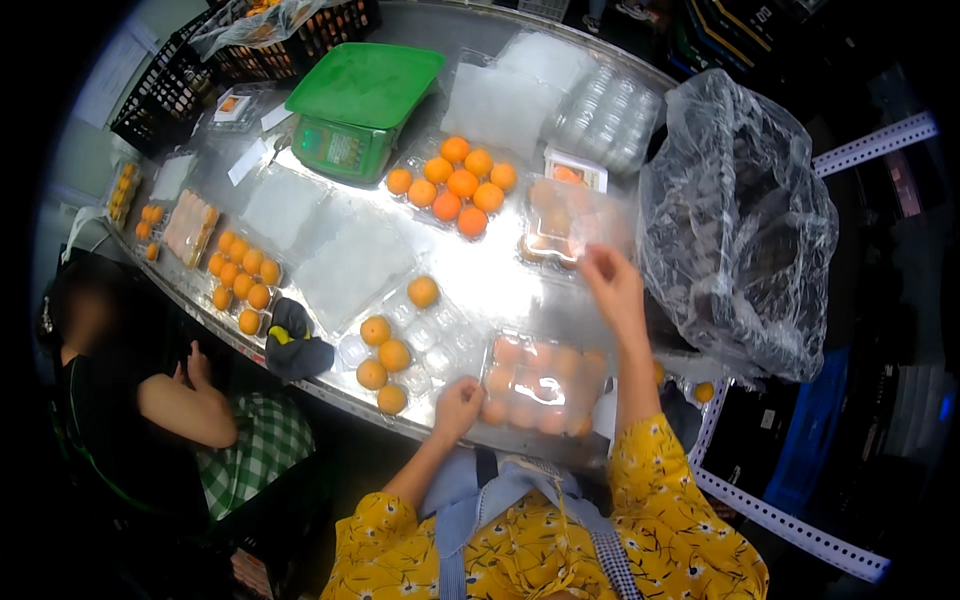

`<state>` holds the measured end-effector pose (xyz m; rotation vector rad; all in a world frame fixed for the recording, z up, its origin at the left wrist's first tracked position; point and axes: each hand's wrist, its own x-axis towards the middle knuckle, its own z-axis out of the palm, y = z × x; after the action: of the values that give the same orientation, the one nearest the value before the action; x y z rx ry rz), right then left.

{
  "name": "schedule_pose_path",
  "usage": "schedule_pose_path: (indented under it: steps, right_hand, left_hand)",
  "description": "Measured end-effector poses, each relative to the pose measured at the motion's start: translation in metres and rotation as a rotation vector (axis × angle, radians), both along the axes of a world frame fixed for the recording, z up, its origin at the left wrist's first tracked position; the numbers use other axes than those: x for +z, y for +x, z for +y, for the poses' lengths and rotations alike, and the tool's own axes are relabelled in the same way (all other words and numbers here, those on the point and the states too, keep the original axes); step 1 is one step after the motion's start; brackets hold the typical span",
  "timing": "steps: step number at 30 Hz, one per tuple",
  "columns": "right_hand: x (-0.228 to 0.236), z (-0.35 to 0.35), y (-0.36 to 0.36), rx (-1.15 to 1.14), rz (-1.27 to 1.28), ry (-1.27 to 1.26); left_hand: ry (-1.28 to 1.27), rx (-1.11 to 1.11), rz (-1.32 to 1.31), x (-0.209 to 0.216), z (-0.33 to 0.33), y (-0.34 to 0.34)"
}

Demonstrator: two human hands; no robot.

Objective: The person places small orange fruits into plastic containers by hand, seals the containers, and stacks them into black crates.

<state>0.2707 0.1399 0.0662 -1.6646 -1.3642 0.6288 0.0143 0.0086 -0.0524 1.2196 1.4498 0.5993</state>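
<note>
Working at the near edge of a metal bench (510, 285), with bare, shining room across its middle but little along the right, crowded by a bulky clear plastic liner (740, 220). Facing a green scale (365, 85), far left. Nearer, seeing a clear tray (440, 340) with five orange fruits (394, 355) and bare cells; right of it, by the edge, a lidded pack (545, 385) full of fruit. Farther out, seeing an open filled tray (418, 208) and, beside the liner, a covered pack (570, 215). Resting the left hand (460, 407), nearly closed, against the lidded pack's left edge; cannot tell whether gripping it. Holding the right hand (610, 278), fingertips drawn together, at the covered pack's near edge; cannot tell whether pinching anything.
</note>
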Motion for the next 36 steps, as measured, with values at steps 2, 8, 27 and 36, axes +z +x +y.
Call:
schedule_pose_path:
  steps: [2, 8, 27, 36]
  right_hand:
    - [-0.006, 0.062, 0.011, -0.054, -0.01, -0.048]
    - [-0.044, 0.18, 0.035, -0.178, -0.444, -0.358]
    - [-0.067, 0.183, 0.11, -0.347, -0.572, -0.395]
    - [-0.05, 0.159, 0.067, -0.582, -0.595, -0.281]
  left_hand:
    - [-0.028, 0.017, -0.024, 0.006, 0.002, 0.0]
    - [-0.047, 0.071, -0.059, -0.016, -0.008, -0.004]
    - [-0.151, 0.002, 0.004, 0.028, 0.004, 0.004]
    - [-0.118, 0.041, 0.018, 0.03, 0.006, 0.003]
